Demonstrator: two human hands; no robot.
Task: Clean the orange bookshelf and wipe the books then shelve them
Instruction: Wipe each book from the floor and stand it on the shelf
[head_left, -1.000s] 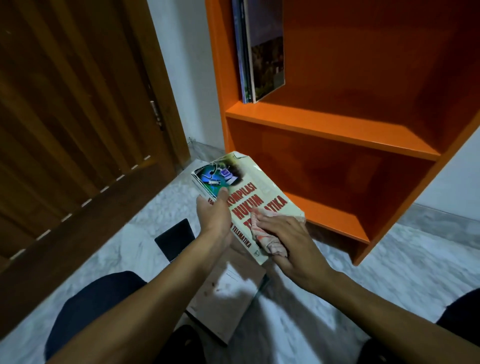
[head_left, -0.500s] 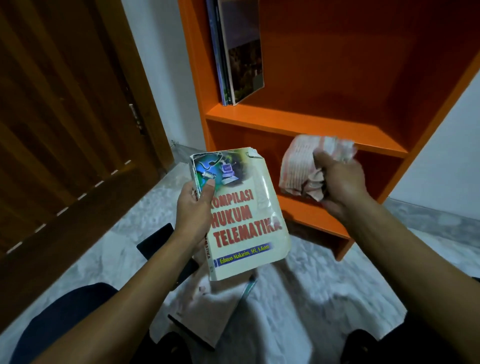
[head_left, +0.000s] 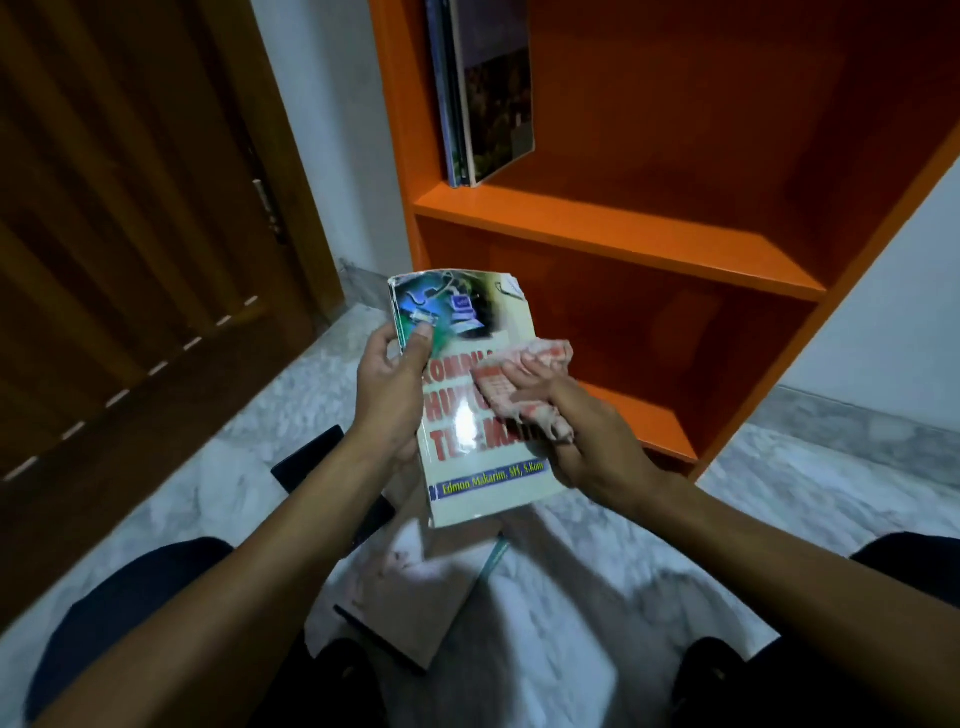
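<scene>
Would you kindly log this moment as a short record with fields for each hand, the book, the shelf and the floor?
left hand: grips the book's left edge, thumb on the cover
right hand: presses a cloth on the cover
book: held tilted above the floor, cover facing up
shelf: orange; shelved books stand at the upper left; lower compartment bare
floor: marble; another book lies between the knees

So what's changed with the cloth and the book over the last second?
The right hand lifted the cloth off toward the shelf, then brought it back down onto the book's cover. The left hand gripped the book's left edge throughout; the shelved books stayed put.
</scene>
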